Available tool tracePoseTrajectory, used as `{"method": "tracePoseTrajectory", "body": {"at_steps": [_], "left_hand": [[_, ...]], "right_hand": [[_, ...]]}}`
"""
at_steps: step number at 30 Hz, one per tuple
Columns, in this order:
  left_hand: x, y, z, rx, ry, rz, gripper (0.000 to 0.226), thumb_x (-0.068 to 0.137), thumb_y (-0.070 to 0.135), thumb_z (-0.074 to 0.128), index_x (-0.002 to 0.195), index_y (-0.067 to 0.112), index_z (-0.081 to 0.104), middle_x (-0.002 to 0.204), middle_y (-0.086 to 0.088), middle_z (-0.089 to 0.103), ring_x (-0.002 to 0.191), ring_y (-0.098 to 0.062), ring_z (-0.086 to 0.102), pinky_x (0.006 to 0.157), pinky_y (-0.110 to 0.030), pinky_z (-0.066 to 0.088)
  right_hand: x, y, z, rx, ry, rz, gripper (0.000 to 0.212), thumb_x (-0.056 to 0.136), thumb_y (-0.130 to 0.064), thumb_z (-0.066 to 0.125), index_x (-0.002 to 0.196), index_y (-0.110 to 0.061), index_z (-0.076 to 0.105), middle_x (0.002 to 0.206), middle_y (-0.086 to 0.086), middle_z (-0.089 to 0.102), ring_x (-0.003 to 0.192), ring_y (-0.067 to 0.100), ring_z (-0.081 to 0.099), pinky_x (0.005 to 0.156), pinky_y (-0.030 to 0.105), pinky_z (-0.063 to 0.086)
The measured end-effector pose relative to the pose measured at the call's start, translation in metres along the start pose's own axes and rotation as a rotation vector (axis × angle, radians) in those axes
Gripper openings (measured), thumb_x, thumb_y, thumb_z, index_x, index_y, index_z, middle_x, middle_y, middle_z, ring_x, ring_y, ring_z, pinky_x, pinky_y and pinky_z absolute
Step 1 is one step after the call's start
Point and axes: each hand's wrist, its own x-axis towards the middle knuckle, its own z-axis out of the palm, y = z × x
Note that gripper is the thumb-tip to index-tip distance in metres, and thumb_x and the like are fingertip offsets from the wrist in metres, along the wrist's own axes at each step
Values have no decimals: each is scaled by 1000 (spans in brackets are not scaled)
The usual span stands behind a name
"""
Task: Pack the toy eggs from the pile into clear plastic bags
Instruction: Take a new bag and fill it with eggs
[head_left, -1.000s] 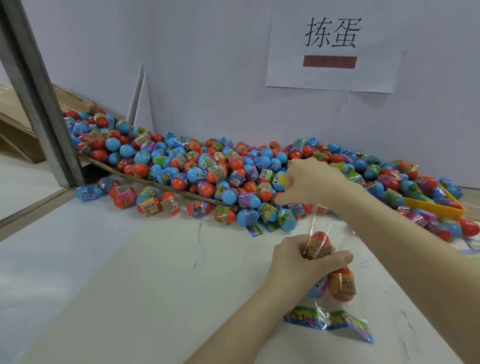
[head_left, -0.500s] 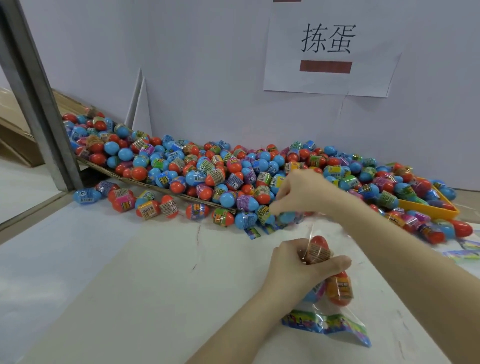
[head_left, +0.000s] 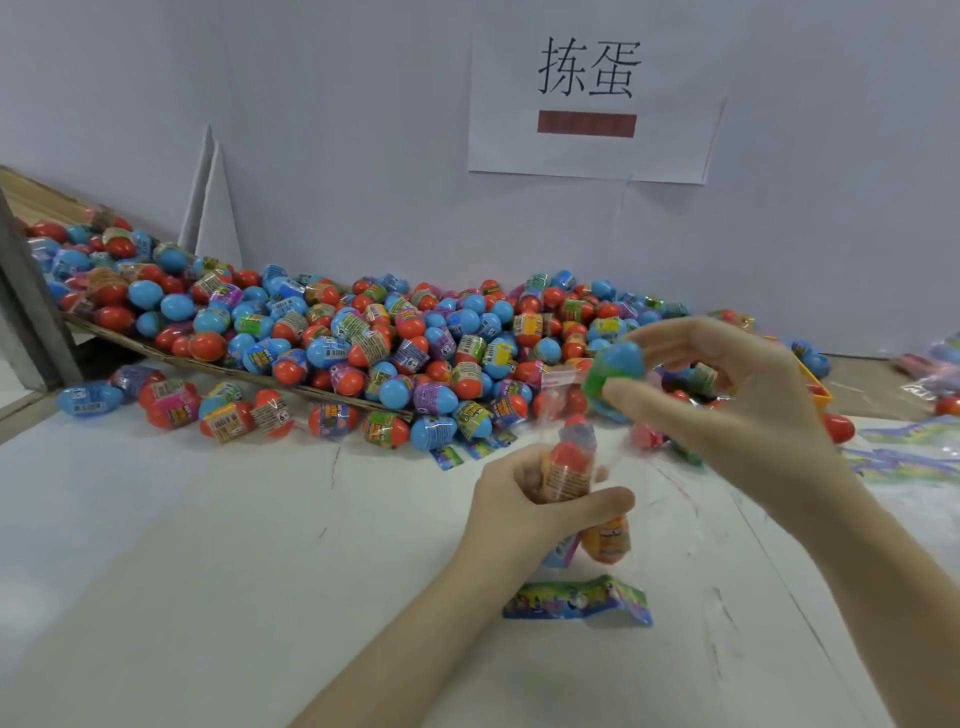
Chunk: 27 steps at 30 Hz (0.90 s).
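Head view, left hand (head_left: 540, 501): fingers and thumb curled round a clear bag (head_left: 582, 499) with eggs inside, an orange egg (head_left: 569, 467) at the top; held just above the table (head_left: 208, 545).
Head view, right hand (head_left: 727, 395): thumb and fingertips pinch a blue egg with a green wrap (head_left: 615, 371), above and to the right of the bag's mouth, apart from it.
Pile (head_left: 363, 343): blue and red eggs heaped along the wall, behind both hands.
Table extras: a printed card (head_left: 576, 603) lies flat below the bag.
Wall: a paper sign (head_left: 587, 98).
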Motion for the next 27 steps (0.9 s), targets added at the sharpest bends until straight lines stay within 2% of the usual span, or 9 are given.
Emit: {"method": "tracePoseTrajectory", "body": {"at_steps": [3, 6, 8, 11, 14, 17, 22, 24, 27], "left_hand": [[-1, 2, 1, -1, -12, 31, 29, 65, 12, 81, 90, 22, 69, 76, 14, 73, 72, -1, 68, 58, -10, 49], [-2, 3, 1, -7, -11, 78, 23, 66, 9, 80, 80, 24, 71, 71, 9, 72, 67, -3, 68, 58, -12, 49], [-3, 4, 1, -4, -20, 104, 20, 66, 7, 80, 73, 25, 71, 67, 6, 71, 64, -5, 67, 57, -14, 50], [-3, 5, 1, -13, -44, 96, 20, 66, 7, 80, 70, 25, 72, 71, 6, 72, 65, -5, 67, 58, -14, 51], [-3, 5, 1, -9, -56, 86, 18, 66, 7, 80, 74, 21, 72, 70, 3, 72, 65, -8, 67, 59, -17, 52], [-4, 6, 0, -23, -70, 82, 18, 68, 6, 78, 76, 22, 72, 70, 4, 72, 64, -7, 67, 57, -16, 51], [-4, 7, 0, 6, -70, 57, 20, 69, 8, 78, 80, 23, 71, 72, 6, 73, 65, -5, 68, 58, -15, 51], [-4, 8, 0, 0, -77, 54, 19, 69, 7, 77, 82, 20, 72, 77, 2, 74, 68, -8, 69, 61, -17, 53], [-4, 8, 0, -26, -67, 46, 15, 69, 9, 76, 77, 22, 73, 78, -2, 74, 70, -13, 68, 64, -20, 55]], "right_hand": [[-1, 3, 4, -336, -55, -52, 21, 59, -44, 63, 77, -45, 54, 76, -28, 55, 89, 11, 44, 77, 28, 27], [6, -2, -3, -582, -182, -113, 20, 58, -50, 56, 76, -43, 51, 71, -28, 53, 79, 7, 33, 67, 25, 11], [13, -7, -8, -656, -335, -103, 17, 58, -54, 52, 71, -44, 48, 71, -27, 56, 80, 3, 36, 66, 27, 10], [23, -7, -14, -667, -467, -85, 17, 65, -51, 57, 80, -47, 52, 71, -28, 57, 83, -2, 42, 65, 29, 9], [27, -5, -16, -764, -502, -125, 19, 72, -52, 60, 90, -54, 55, 77, -30, 53, 84, 2, 39, 64, 28, 6], [29, -2, -15, -801, -519, -121, 16, 74, -56, 56, 90, -57, 56, 91, -28, 47, 95, 6, 29, 67, 26, 5], [29, 2, -9, -794, -584, -97, 18, 80, -44, 65, 96, -50, 63, 89, -27, 35, 93, 6, 22, 71, 28, 7], [30, 2, -8, -812, -606, -103, 17, 77, -42, 68, 93, -49, 64, 88, -27, 33, 89, 5, 18, 72, 28, 8], [32, -1, -8, -814, -602, -103, 10, 72, -51, 68, 76, -50, 59, 89, -24, 36, 89, 5, 18, 71, 28, 6]]}}
